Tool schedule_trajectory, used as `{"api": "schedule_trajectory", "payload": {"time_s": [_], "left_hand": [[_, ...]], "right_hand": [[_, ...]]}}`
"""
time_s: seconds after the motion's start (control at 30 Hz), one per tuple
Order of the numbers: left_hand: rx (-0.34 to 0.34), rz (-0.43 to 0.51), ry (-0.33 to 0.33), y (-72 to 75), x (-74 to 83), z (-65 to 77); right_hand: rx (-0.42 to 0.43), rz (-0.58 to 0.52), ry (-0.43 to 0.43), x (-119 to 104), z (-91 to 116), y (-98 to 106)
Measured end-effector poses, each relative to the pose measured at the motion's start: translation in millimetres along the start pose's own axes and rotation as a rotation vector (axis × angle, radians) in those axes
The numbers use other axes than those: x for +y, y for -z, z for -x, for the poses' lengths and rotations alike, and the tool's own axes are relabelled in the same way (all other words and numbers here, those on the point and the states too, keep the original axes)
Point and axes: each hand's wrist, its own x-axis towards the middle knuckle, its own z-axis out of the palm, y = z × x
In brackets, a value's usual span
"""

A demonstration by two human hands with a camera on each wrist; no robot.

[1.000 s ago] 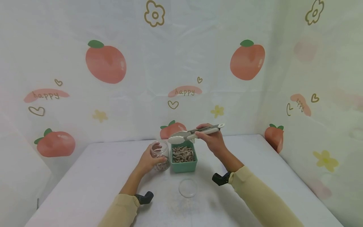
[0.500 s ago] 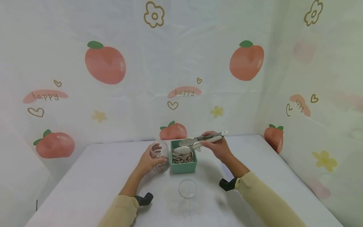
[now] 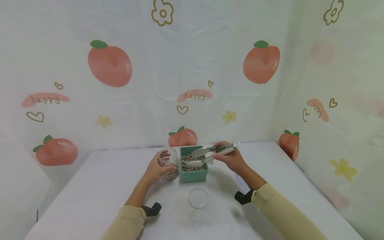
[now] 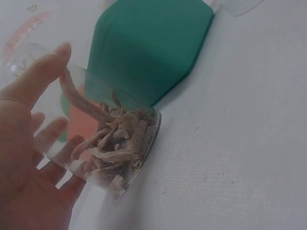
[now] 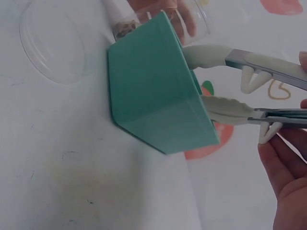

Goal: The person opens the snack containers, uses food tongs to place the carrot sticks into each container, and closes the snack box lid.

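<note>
Only the head view reveals the dried brown pieces (image 3: 187,159) inside the green box (image 3: 193,176); the left wrist view shows better the similar bits (image 4: 117,153) heaped low in the clear jar (image 3: 168,160), just left of the box. The left hand (image 3: 156,170) grips that jar, thumb opposite spread fingers. The right hand (image 3: 230,160) holds the tongs (image 5: 237,58), whose arms stand apart, tips past the box's rim; whether they touch the pieces cannot be told.

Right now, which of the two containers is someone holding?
The clear round jar, gripped by the left hand. The other, the green rectangular box, is held by neither hand; only the tongs reach into it.
</note>
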Motion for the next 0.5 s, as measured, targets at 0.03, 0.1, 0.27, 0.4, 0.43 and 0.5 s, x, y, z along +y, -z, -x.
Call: {"api": "schedule_trajectory", "payload": {"time_s": [0.03,0.1,0.27,0.4,0.43,0.5], "left_hand": [[-0.004,-0.002,-0.001,0.3,4.3,1.6],[-0.009,-0.016,-0.004,0.5,11.3,4.6],[-0.01,-0.015,-0.013,0.6,13.5,6.3],[-0.011,-0.009,-0.012,1.5,12.7,6.2],[-0.012,-0.008,-0.009,1.6,12.6,6.4],[-0.011,-0.008,-0.002,1.6,13.2,6.7]], "right_hand": [[-0.011,0.004,0.003,-2.1,0.6,-0.7],[-0.031,0.008,0.012,-2.6,0.3,-2.3],[-0.092,0.041,0.099,-1.9,-0.6,-7.3],[-0.119,0.108,0.168,-2.9,-2.6,-10.0],[-0.124,0.125,0.178,-3.3,-3.5,-10.3],[-0.144,0.143,0.183,-4.2,-5.6,-9.9]]}}
